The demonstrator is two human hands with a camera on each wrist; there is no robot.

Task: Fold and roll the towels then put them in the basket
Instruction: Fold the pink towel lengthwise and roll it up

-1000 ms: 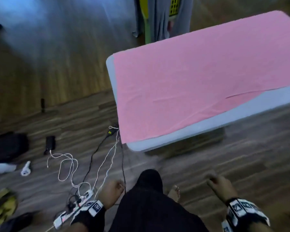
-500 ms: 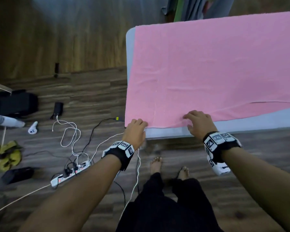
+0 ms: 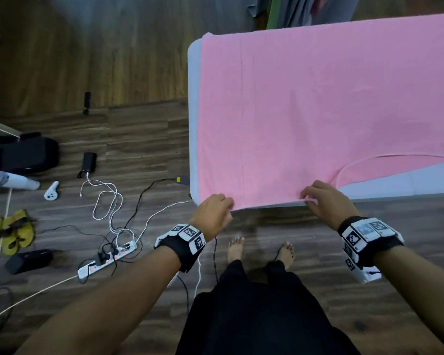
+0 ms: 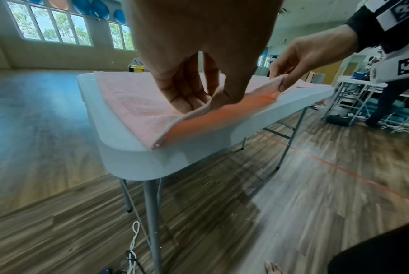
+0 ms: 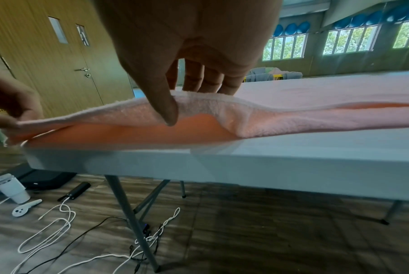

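A large pink towel (image 3: 318,103) lies spread flat over a white folding table (image 3: 193,103). My left hand (image 3: 214,208) pinches the towel's near edge by the table's front left corner, thumb under and fingers on top (image 4: 198,100). My right hand (image 3: 318,198) pinches the same near edge further right (image 5: 173,109) and lifts it slightly off the table (image 5: 292,148). The lifted edge (image 4: 234,105) sags between the two hands. No basket is plainly in view.
On the wooden floor left of the table lie a power strip (image 3: 105,260), white and black cables (image 3: 105,198), a white controller (image 3: 51,190), a black bag (image 3: 21,155), a cup (image 3: 10,180) and yellow sandals (image 3: 8,231). My bare feet (image 3: 260,248) stand by the table.
I stepped up to the table and both hands rose from my sides to the towel's near edge. They now pinch and lift it slightly.
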